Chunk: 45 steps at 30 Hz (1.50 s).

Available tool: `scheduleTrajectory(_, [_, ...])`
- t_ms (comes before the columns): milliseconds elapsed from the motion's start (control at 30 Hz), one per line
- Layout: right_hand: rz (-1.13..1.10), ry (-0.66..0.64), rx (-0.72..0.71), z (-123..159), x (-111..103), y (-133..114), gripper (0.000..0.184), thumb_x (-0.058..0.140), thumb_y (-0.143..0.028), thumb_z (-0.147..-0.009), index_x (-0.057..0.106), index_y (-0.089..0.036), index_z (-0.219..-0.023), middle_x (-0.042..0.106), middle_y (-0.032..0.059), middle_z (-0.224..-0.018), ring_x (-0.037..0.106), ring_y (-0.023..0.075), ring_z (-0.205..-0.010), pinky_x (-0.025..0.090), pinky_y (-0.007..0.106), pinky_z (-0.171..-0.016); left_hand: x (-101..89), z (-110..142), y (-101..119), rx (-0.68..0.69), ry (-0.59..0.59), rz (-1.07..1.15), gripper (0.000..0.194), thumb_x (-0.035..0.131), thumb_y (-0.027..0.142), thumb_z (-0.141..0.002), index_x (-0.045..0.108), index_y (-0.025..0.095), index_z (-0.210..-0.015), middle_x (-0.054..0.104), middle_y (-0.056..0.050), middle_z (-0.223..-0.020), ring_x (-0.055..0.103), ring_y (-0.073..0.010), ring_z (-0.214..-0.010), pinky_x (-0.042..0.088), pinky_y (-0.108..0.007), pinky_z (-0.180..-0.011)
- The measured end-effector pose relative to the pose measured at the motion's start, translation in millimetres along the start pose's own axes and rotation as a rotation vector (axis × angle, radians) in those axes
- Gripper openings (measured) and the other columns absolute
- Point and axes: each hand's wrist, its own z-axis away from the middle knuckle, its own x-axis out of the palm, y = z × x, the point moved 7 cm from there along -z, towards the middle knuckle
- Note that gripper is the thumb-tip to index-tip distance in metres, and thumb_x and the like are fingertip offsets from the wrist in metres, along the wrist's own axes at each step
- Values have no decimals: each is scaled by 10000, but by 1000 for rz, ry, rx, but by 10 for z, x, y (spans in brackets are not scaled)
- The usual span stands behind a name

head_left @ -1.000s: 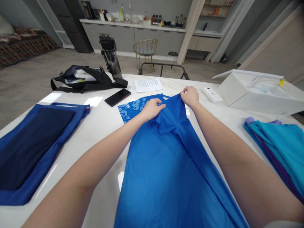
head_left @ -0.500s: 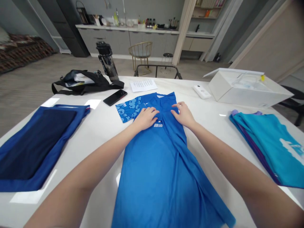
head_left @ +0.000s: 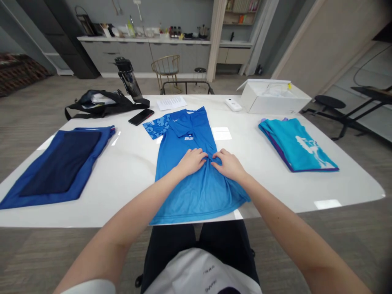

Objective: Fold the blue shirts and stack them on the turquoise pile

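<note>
A bright blue sports shirt (head_left: 190, 192) lies lengthwise on the white table (head_left: 131, 171), collar far, hem at the near edge, its right side folded in over the middle. One patterned sleeve (head_left: 157, 125) sticks out at the far left. My left hand (head_left: 192, 160) and my right hand (head_left: 227, 163) rest side by side on the middle of the shirt, fingers bent and pressed down on the cloth. Whether they pinch a fold I cannot make out.
Folded dark blue clothes (head_left: 58, 163) lie at the left, a folded teal shirt (head_left: 295, 143) at the right. At the far side are a black bag (head_left: 101, 104), a bottle (head_left: 128, 81), a phone (head_left: 141, 116), a paper sheet (head_left: 171, 103), a white remote (head_left: 233, 105) and an open white box (head_left: 271, 98).
Both hands slid from the collar down the shirt to its middle. My head drew back, so the whole table and my lap show now.
</note>
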Motion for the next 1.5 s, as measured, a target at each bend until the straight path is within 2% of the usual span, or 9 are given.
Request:
scheduleTrajectory(267, [154,19,195,1248,-146,118,191,614,-330,-929,687,-215,-1063,666,129,-1079,630,324,-1018,453,412,-809,116,303,924,151,-9,-1,278,493,286,-1026,662,235,-1241,673,-89,-1133,618,-250,-1080,445,-382,-895])
scheduleTrajectory(400, [177,67,210,1537,-148,54,116,537,-255,-951,647,-222,-932,689,134,-1031,620,326,-1009,423,432,-832,190,383,1334,173,6,-6,266,491,249,-1015,656,237,-1222,677,-92,-1100,624,-252,-1061,444,-387,-885])
scheduleTrajectory(533, [-43,152,138,1683,-210,-80,158,460,-286,-1007,604,-222,-1004,710,101,-1012,643,286,-997,421,417,-887,182,457,1563,181,66,35,224,490,231,-1015,678,222,-1136,676,-77,-1019,627,-248,-995,454,-394,-860])
scheduleTrajectory(700, [-80,241,195,1821,-226,-97,354,595,-358,-919,566,-207,-1237,678,148,-1194,622,334,-1108,460,424,-908,66,581,1534,97,207,213,232,480,268,-1037,694,220,-1114,666,-70,-1008,623,-229,-999,482,-370,-910])
scheduleTrajectory(900, [-151,257,352,1958,-107,39,224,535,-178,-861,604,-251,-1060,718,78,-1005,671,293,-921,501,398,-815,-104,900,1376,54,310,280,283,421,237,-1053,677,236,-1175,648,-84,-1036,603,-225,-1003,487,-375,-944])
scheduleTrajectory(1100, [-189,248,0,2028,-102,-300,293,459,-131,-952,657,-245,-1137,683,107,-1066,651,279,-1025,511,415,-934,-116,1378,1193,95,270,90,275,424,175,-1031,669,205,-1153,653,-101,-1033,561,-249,-961,451,-400,-868])
scheduleTrajectory(1233, [-172,260,-148,2052,-25,-416,317,480,-85,-945,690,-225,-1139,664,107,-1034,630,272,-968,517,427,-871,-43,1556,1136,92,244,-11,223,473,209,-1034,667,205,-1145,640,-95,-1049,545,-249,-945,421,-402,-833])
scheduleTrajectory(1367, [-148,303,-173,2055,-20,-439,301,503,-92,-962,686,-219,-1164,655,97,-1015,609,262,-952,490,433,-857,-10,1551,1201,128,201,-47,197,500,256,-1043,685,241,-1109,626,-73,-1011,533,-237,-924,392,-393,-821])
scheduleTrajectory(1500, [-150,316,-121,2034,-53,-428,197,549,-159,-974,687,-203,-1107,637,91,-968,604,262,-927,478,421,-821,-54,1528,1297,153,137,15,235,509,159,-998,667,227,-1157,636,-77,-1082,543,-237,-991,395,-404,-889])
